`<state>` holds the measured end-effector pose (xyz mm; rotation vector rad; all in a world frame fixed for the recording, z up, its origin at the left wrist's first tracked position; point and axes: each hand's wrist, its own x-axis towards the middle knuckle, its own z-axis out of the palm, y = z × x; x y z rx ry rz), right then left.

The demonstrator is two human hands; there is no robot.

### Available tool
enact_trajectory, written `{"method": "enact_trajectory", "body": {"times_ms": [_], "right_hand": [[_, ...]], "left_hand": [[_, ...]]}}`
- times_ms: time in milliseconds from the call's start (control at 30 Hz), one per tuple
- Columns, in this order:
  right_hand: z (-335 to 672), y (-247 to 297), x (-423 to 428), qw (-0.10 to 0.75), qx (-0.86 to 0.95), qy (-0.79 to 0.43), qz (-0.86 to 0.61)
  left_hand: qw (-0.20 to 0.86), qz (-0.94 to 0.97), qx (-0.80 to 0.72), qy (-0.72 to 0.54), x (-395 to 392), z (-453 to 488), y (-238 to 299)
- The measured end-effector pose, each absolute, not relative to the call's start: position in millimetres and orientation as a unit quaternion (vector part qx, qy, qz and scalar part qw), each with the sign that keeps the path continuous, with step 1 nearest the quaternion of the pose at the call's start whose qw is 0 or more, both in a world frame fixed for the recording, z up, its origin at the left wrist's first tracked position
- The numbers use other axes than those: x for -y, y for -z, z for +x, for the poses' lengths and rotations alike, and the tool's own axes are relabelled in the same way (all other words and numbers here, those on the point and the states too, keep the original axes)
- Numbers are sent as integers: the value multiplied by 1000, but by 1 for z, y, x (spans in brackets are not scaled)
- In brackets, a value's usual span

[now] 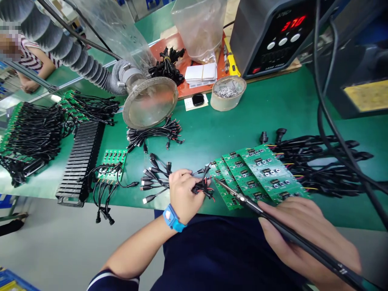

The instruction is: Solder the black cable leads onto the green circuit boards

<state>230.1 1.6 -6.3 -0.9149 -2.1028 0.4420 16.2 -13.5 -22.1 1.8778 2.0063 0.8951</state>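
Note:
My left hand (185, 194) is closed around a bunch of short black USB cables (154, 178). The USB plugs fan out to its left, and red and black wire ends stick out near the thumb. In my right hand (312, 238) is a soldering iron (260, 210), held like a pen, its tip pointing left over the nearest green circuit boards (251, 178). These boards overlap in a fanned stack, with black cables (327, 165) leading off to the right. Whether the iron's tip touches a board or wire I cannot tell.
A soldering station (273, 36) reading 370 stands at the back right. A fume hose hood (150, 103) hangs over more cables (157, 133). Leftward are a black slotted rack (80, 161), a wired board (112, 163) and board piles (33, 129). An oval tin (227, 99) sits behind. Another person sits far left.

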Motion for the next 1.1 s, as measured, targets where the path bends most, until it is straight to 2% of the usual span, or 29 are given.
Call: {"method": "enact_trajectory", "body": {"times_ms": [300, 633, 1100], "right_hand": [[228, 4, -4, 401, 843, -176, -312], [235, 5, -1, 401, 821, -178, -364], [225, 5, -4, 407, 822, -193, -348]], "left_hand": [[123, 653, -679, -311, 12, 16, 21], [110, 660, -671, -319, 12, 15, 24], [113, 660, -670, -321, 14, 15, 25]]}}
